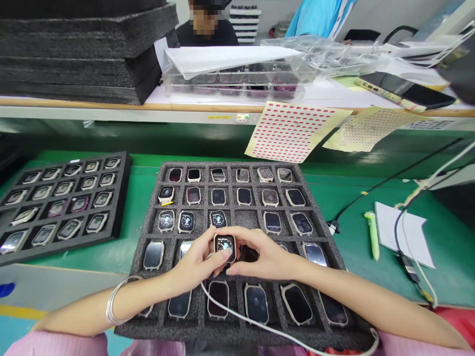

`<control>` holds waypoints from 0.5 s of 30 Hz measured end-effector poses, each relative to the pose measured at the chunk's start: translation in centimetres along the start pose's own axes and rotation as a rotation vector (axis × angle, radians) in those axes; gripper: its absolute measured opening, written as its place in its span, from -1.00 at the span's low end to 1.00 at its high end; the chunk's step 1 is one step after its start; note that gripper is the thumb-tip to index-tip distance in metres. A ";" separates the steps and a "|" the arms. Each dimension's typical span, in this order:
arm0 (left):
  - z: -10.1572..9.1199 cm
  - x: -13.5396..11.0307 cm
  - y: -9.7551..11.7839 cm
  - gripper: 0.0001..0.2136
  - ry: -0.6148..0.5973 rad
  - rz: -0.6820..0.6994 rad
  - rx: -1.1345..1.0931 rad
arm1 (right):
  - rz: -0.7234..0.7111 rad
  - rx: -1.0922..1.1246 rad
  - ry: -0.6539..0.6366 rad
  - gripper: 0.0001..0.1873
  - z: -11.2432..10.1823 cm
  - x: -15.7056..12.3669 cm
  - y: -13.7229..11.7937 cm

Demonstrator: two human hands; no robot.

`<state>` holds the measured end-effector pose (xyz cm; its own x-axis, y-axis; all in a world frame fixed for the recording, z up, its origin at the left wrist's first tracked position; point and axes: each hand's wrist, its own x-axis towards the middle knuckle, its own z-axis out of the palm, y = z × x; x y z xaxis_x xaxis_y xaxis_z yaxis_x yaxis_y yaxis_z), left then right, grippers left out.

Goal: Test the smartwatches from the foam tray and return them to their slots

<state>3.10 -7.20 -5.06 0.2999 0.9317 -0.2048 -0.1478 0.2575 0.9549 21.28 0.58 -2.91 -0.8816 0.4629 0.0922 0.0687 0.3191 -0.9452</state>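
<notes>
A smartwatch case (225,247) without a strap, its screen lit with a dial, is held between both hands above a dark foam tray (237,163). My left hand (202,257) grips its left side, thumb across the lower screen. Around the right and top edges curl the fingers of my right hand (261,252). A white cable (237,315) runs from under my left hand over the tray to the lower right; its end is hidden. Several watch cases fill the tray's compartments, some lit, such as the watch (186,221) left of my hands.
Another foam tray of watches (67,198) lies at left. Stacked black foam (74,54), clear plastic trays (237,86) and a phone (406,90) occupy the shelf. Sticker sheets (297,129) hang off it. A green pen (372,236), paper (404,237) and cables lie right. A person sits opposite.
</notes>
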 end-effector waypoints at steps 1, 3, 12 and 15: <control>0.0 0.1 -0.1 -0.68 0.001 -0.012 -0.007 | 0.003 -0.019 0.004 -0.33 -0.1 0.1 -0.1; -0.1 0.3 -0.2 -0.64 -0.004 -0.030 -0.016 | 0.001 -0.102 0.043 -0.34 -0.5 0.1 -0.4; 0.1 0.6 0.7 -0.66 -0.039 -0.047 0.073 | 0.025 -0.291 0.119 -0.53 -1.5 -0.3 -1.5; 0.2 0.9 0.4 -0.78 -0.005 0.024 0.072 | 0.006 -0.273 0.159 -0.54 -1.4 -0.2 -1.5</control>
<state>3.49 -6.36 -4.85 0.3018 0.9361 -0.1808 -0.0868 0.2159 0.9726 22.02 1.12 -1.06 -0.7979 0.5826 0.1549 0.2158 0.5159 -0.8291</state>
